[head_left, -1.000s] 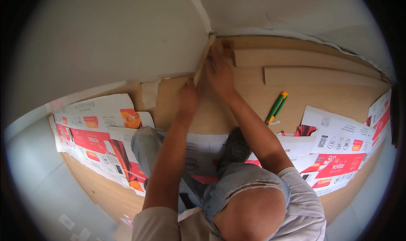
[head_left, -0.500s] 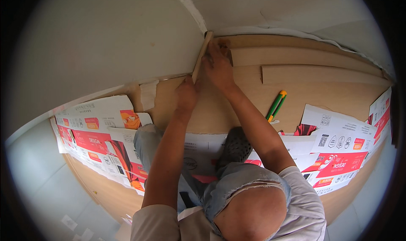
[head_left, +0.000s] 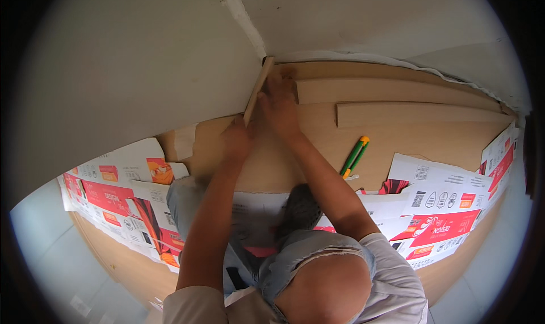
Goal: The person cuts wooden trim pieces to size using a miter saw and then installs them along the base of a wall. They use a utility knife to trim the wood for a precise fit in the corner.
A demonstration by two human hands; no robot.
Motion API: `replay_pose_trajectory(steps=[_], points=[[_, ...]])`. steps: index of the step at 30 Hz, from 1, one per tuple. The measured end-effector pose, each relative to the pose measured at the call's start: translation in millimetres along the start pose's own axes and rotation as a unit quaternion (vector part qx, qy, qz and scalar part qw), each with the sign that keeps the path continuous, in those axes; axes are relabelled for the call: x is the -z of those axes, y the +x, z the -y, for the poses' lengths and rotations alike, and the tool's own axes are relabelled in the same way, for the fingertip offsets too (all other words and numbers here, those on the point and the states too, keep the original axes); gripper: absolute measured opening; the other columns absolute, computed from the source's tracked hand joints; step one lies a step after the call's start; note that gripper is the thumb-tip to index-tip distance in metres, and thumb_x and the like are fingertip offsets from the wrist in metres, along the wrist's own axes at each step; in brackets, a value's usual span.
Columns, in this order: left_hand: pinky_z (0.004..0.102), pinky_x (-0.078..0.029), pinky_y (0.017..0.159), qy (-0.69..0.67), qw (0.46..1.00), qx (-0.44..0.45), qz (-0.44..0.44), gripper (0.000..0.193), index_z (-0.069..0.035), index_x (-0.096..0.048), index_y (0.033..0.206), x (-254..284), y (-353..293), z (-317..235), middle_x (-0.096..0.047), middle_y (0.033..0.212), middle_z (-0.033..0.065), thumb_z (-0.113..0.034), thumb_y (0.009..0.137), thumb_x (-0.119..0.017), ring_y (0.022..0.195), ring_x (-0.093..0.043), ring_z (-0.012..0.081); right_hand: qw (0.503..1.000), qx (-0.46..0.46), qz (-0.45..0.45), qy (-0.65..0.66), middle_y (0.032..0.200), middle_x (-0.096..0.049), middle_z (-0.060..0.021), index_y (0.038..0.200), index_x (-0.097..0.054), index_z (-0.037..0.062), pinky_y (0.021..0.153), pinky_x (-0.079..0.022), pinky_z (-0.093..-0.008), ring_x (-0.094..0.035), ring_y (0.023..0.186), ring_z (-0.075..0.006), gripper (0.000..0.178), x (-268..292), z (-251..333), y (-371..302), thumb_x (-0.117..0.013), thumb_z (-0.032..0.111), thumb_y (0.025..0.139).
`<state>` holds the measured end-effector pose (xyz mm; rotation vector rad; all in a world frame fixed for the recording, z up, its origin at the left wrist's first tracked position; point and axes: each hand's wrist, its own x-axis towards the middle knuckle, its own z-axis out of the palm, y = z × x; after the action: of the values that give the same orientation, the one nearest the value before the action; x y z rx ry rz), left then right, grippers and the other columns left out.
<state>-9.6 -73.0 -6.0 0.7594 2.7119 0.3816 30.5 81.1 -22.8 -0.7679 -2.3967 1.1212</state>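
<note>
A narrow light-brown wooden strip [head_left: 259,90] runs along the foot of the left wall, its far end in the corner. My left hand [head_left: 237,138] is closed around the near end of this strip; motion blurs its fingertips. Farther along, my right hand [head_left: 280,107] lies against the strip's right side, thumb and fingers stretched out and apart. Beside the right fingers begins a long wooden board [head_left: 392,92] along the back wall. A second, shorter board [head_left: 420,113] lies in front of it.
A green and yellow utility knife [head_left: 356,156] lies on the brown board surface [head_left: 318,148] right of my right forearm. Printed cardboard sheets [head_left: 443,227] spread on both sides. My shoe [head_left: 301,207] and bent knee [head_left: 323,278] are between my arms. Walls [head_left: 153,57] rise left and behind.
The whole view has shifted, so everything appears slightly lower and farther left. Both hands stay at the strip, and the strip remains along the wall.
</note>
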Motion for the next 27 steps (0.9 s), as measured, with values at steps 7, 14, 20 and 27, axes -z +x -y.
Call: replay_pose_trajectory(steps=[7,14,20,27], points=[[0.0526,-0.057,0.077,0.004,1.0,0.001,0.012,0.034,0.002,-0.058,0.109,0.0,-0.2,0.4,-0.07,0.093,0.0269,-0.029,0.096,-0.064,0.084,-0.069,0.0449,0.985,-0.071,0.024,0.157,0.13,-0.065,-0.0247,0.147,-0.05,0.0014,0.084,-0.056,-0.041,-0.07,0.095,-0.0342,0.058,2.2,1.5,-7.1,-0.064,0.031,0.099],[0.05,-0.058,0.077,0.023,1.0,-0.004,0.002,0.033,0.0,-0.058,0.11,2.3,-1.5,1.7,-0.071,0.096,0.0243,-0.029,0.096,-0.064,0.085,-0.071,0.042,0.984,-0.078,0.045,0.156,0.131,-0.064,-0.0235,0.146,-0.051,0.0009,0.082,-0.057,-0.0414,-0.07,0.093,-0.0347,0.058,8.0,2.3,-8.3,-0.066,0.027,0.097],[0.0497,-0.059,0.076,0.03,0.999,-0.021,-0.018,0.032,-0.001,-0.058,0.109,-4.0,0.5,0.6,-0.071,0.098,0.0241,-0.03,0.096,-0.064,0.087,-0.071,0.0414,0.986,-0.044,0.022,0.162,0.136,-0.061,-0.0237,0.148,-0.048,0.0015,0.086,-0.057,-0.043,-0.069,0.098,-0.0363,0.06,7.9,-4.4,-8.3,-0.066,0.021,0.094],[0.0541,-0.055,0.077,0.013,1.0,-0.025,0.002,0.042,0.004,-0.056,0.121,-0.3,0.2,-1.0,-0.069,0.098,0.0296,-0.03,0.097,-0.064,0.089,-0.069,0.0473,0.992,-0.028,0.037,0.115,0.144,-0.054,-0.024,0.149,-0.045,0.0019,0.097,-0.054,-0.0429,-0.063,0.116,-0.0384,0.064,7.5,-9.7,-11.5,-0.066,0.019,0.091]])
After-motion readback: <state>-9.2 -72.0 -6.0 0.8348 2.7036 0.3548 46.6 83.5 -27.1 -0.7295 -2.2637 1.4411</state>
